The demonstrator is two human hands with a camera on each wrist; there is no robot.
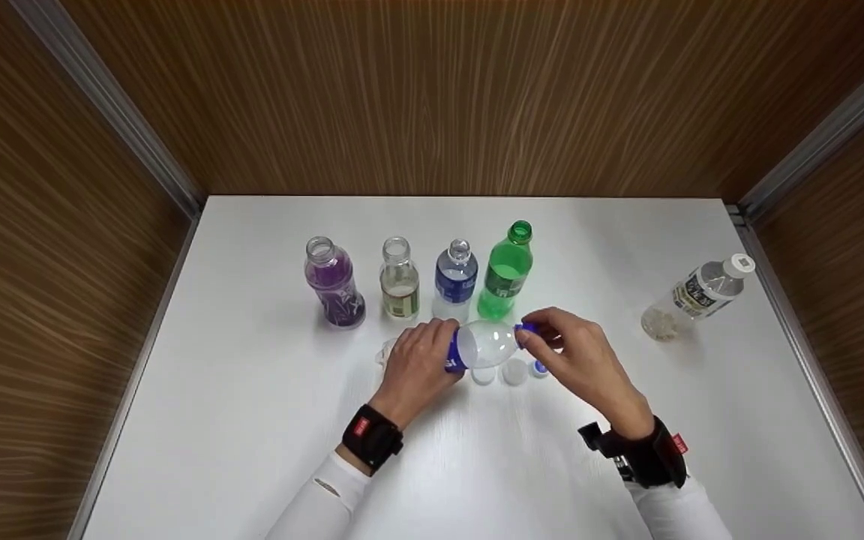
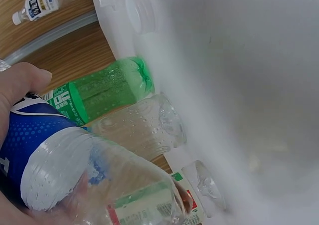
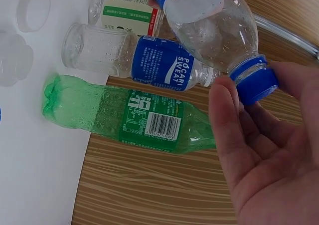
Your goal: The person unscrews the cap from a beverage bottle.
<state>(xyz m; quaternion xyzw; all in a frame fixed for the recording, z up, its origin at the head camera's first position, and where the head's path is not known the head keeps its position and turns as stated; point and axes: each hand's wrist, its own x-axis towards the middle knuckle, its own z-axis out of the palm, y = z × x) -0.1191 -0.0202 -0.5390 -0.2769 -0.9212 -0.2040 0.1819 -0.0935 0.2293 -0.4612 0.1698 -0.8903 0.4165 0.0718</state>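
My left hand (image 1: pixel 418 360) grips a clear plastic bottle (image 1: pixel 490 343) with a blue label, tipped sideways above the table. Its neck points right. A blue cap (image 3: pixel 256 85) sits on that neck, and my right hand (image 1: pixel 582 364) pinches it between thumb and fingers. The bottle's base is partly hidden by the left hand in the head view, though its clear lower part (image 2: pixel 134 170) shows in the left wrist view. Below the bottle, a white cap (image 1: pixel 483 376), a translucent cap (image 1: pixel 514 372) and a blue-and-white cap (image 1: pixel 539 369) lie on the table.
Behind the hands stand uncapped bottles in a row: purple (image 1: pixel 336 289), clear with a pale label (image 1: pixel 400 289), blue-labelled (image 1: pixel 455 279) and green (image 1: pixel 507 270). A white-capped bottle (image 1: pixel 696 298) stands far right. Wood-grain panels (image 1: pixel 432 97) enclose the white table (image 1: pixel 252 450).
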